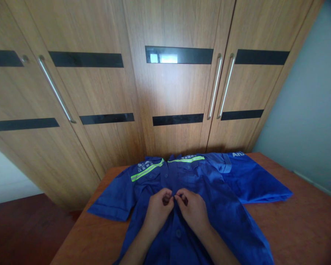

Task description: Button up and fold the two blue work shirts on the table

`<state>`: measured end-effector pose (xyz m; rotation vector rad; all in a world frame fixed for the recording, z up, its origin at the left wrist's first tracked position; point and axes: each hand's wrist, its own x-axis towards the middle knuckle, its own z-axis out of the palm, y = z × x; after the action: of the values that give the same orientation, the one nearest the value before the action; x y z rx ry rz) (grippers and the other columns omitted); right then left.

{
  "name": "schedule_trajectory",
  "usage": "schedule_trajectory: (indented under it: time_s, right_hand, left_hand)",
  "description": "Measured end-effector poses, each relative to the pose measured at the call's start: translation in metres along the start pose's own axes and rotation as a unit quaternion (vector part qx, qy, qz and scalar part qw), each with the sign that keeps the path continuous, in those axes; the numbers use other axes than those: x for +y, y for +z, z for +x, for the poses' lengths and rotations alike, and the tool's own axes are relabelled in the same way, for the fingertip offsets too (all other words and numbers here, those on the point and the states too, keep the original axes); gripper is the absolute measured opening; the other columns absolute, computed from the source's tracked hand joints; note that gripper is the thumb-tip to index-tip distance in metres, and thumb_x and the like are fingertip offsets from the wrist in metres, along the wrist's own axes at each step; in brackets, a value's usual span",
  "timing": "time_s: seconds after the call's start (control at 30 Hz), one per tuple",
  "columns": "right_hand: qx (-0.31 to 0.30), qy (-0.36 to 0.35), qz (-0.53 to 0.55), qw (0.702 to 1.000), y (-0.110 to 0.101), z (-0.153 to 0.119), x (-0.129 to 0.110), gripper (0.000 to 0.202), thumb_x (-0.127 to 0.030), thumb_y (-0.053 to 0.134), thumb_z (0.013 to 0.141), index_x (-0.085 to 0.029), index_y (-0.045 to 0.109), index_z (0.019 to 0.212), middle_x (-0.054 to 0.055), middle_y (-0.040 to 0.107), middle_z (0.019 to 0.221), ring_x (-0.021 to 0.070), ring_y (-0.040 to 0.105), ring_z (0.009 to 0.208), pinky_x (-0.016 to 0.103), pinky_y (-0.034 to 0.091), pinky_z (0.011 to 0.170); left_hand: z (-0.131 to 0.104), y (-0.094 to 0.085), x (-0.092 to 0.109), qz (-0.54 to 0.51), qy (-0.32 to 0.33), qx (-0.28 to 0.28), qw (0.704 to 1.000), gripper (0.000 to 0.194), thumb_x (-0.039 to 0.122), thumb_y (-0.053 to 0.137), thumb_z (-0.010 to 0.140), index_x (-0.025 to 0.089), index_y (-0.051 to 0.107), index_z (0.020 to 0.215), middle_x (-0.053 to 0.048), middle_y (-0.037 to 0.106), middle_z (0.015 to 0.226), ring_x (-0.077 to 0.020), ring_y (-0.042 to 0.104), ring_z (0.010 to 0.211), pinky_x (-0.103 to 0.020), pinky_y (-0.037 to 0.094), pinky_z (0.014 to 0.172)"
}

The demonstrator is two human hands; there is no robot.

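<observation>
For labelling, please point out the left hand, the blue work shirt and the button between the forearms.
Left hand (157,207), head view: back.
Blue work shirt (221,206), head view: front panel.
Button (178,233), head view: centre.

With the left hand (157,205) and right hand (195,208) taken as centre, passage at 12 o'clock is barred by the wardrobe (179,88), with door handles (225,86) jutting at 1 and 10 o'clock. At 2 o'clock reach is bounded by the wall (306,110). Room is left over the table (298,246) at 4 and 8 o'clock; at 3 and 9 o'clock the low sleeves (260,182) of the shirt (223,207) are met. The gap between the hands is almost closed at the fingertips (170,201) but is widened towards 6 o'clock
</observation>
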<state>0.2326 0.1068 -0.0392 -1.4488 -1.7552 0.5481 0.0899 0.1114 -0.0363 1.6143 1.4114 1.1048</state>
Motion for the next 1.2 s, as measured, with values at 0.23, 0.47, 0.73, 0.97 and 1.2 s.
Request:
schedule_trajectory:
  time_s: [0.23,0.47,0.73,0.97,1.2]
  right_hand:
    - [-0.022,0.102,0.234,0.967,0.004,0.009,0.006,0.02,-0.036,0.057,0.078,-0.018,0.063,0.071,-0.003,0.054,0.048,0.0126,0.049,0.046,0.024,0.032,0.05]
    - [-0.104,0.218,0.443,0.863,0.002,0.007,0.01,0.024,-0.039,0.065,0.069,-0.017,0.057,0.064,-0.007,0.045,0.047,0.0065,0.033,0.041,0.021,0.021,0.043]
    - [-0.081,0.095,0.088,0.988,0.002,0.01,0.019,0.022,-0.035,0.05,0.084,-0.02,0.061,0.071,-0.001,0.058,0.056,0.0139,0.054,0.055,0.024,0.031,0.053]
    - [-0.098,0.057,-0.186,0.976,0.001,0.003,0.021,0.018,-0.029,0.047,0.089,-0.026,0.065,0.091,0.002,0.071,0.078,0.0175,0.067,0.074,0.025,0.032,0.058]
    - [-0.081,0.0,-0.169,0.982,-0.006,-0.013,0.033,0.02,-0.018,0.046,0.086,-0.025,0.063,0.093,0.0,0.069,0.076,0.0159,0.065,0.071,0.024,0.034,0.06]
  left_hand:
    - [0.0,0.001,0.0,-0.009,0.007,-0.01,1.0,0.011,0.023,0.055,0.075,0.017,0.062,0.08,-0.003,0.066,0.073,-0.0163,0.062,0.068,-0.025,0.047,0.064]
    - [0.0,0.003,-0.004,-0.015,0.021,-0.016,1.0,0.009,0.025,0.056,0.077,0.018,0.06,0.079,-0.001,0.065,0.071,-0.0152,0.06,0.066,-0.023,0.046,0.063]
    - [-0.003,-0.003,-0.003,0.175,0.044,-0.075,0.981,0.026,0.032,0.043,0.087,0.02,0.058,0.07,0.002,0.058,0.063,-0.0146,0.055,0.062,-0.023,0.036,0.057]
    - [-0.008,-0.004,0.005,0.251,0.048,-0.08,0.963,0.026,0.027,0.044,0.086,0.021,0.056,0.064,-0.001,0.062,0.065,-0.0173,0.059,0.065,-0.024,0.033,0.059]
    - [-0.026,-0.028,0.001,0.305,0.026,-0.073,0.949,0.02,0.024,0.047,0.085,0.022,0.06,0.07,-0.004,0.067,0.074,-0.0188,0.062,0.072,-0.025,0.037,0.065]
